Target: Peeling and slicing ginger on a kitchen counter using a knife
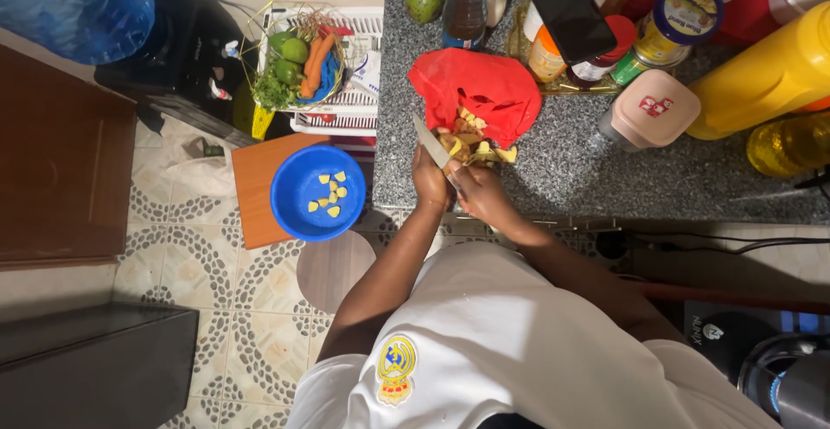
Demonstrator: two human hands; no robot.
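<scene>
Seven yellow fruit pieces [327,193] lie in the one blue bowl [294,213]. Above the bowl, one wire basket [270,31] holds two carrots [316,61] and three green fruits [288,55].

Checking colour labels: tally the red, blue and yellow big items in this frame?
Red: 1, bag
Blue: 2, bowl, water jug
Yellow: 1, bottle
Total: 4
</scene>
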